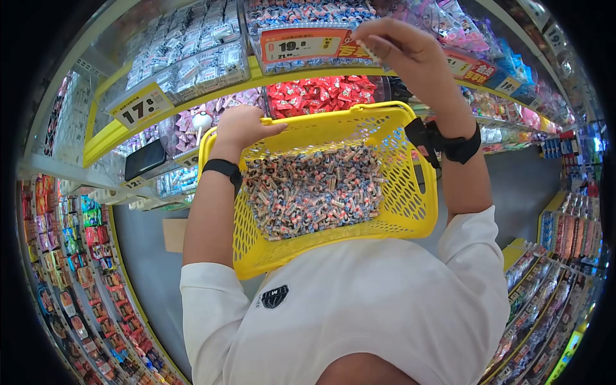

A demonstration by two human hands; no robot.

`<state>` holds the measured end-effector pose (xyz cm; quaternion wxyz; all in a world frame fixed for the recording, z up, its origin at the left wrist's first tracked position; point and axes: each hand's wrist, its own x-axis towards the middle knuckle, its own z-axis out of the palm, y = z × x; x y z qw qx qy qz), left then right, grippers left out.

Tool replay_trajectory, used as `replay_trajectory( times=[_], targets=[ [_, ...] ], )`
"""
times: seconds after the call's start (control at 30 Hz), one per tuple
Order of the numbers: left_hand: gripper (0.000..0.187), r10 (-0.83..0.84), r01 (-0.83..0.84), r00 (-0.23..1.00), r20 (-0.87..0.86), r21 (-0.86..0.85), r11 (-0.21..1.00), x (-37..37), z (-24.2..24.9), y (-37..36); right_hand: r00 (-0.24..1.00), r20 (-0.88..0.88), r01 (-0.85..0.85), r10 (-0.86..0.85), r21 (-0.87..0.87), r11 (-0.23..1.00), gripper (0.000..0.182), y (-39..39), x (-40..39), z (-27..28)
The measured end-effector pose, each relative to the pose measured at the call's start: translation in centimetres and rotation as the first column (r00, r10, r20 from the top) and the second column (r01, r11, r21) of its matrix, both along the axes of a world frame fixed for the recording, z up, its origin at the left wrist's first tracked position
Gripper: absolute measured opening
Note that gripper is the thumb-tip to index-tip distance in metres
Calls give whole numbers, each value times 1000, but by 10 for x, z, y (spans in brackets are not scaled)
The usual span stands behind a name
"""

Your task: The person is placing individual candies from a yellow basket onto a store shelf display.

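A yellow perforated basket (410, 218) rests against my body, with many small wrapped candies (314, 192) inside. My left hand (247, 128) grips the basket's far left rim, thumb along the edge. Above the basket's far right corner, my right hand (407, 58) is raised in front of a shelf bin of similar blue and white wrapped candies (308, 14). Its fingers are curled together near the price sign (301, 46) reading 19.8. Something small and pale shows at the fingertips, too small to make out.
Red wrapped candies (321, 95) fill a lower bin beyond the basket. A black phone (145, 160) lies at the shelf edge on the left, under the 17.8 price sign (141, 108). Packed snack shelves (96, 256) line the left; more racks (545, 308) stand at lower right.
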<state>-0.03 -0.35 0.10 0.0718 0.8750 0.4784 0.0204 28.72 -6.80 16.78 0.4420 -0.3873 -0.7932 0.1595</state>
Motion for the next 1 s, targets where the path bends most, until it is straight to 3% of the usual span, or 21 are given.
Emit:
replay_trajectory(
  times=[0.1, 0.13, 0.37, 0.47, 0.6, 0.7, 0.9, 1.0],
  targets=[
    [72, -7, 7, 1000, 12, 11, 1000, -1, -4, 1, 999, -27, 43, -44, -25, 999, 8, 19, 8, 20],
    [73, -9, 9, 1000, 20, 17, 1000, -1, -4, 2, 989, -17, 140, -144, -156, 978, 10, 9, -3, 40],
    [69, 10, -10, 1000, 8, -12, 1000, 0, 0, 0, 967, 181, 170, -178, 57, 984, 14, 67, 18, 40],
    [70, 11, -11, 1000, 10, 3, 1000, 0, -2, 0, 885, 392, 328, -250, -144, 934, 16, 67, 14, 49],
    [72, 4, -5, 1000, 16, 25, 1000, -1, -5, 2, 785, 617, 336, -46, -363, 869, 19, 88, 23, 43],
    [72, 5, -5, 1000, 13, 25, 1000, -1, -5, 1, 773, 629, 246, 86, -422, 873, 18, 104, 33, 29],
    [71, -3, 3, 1000, 19, 27, 1000, -2, -6, 1, 740, 656, 320, 150, -539, 779, 17, 102, 22, 37],
    [71, -3, 2, 1000, 20, 29, 1000, -2, -6, 2, 702, 682, 282, 203, -528, 801, 21, 112, 26, 32]
  ],
)
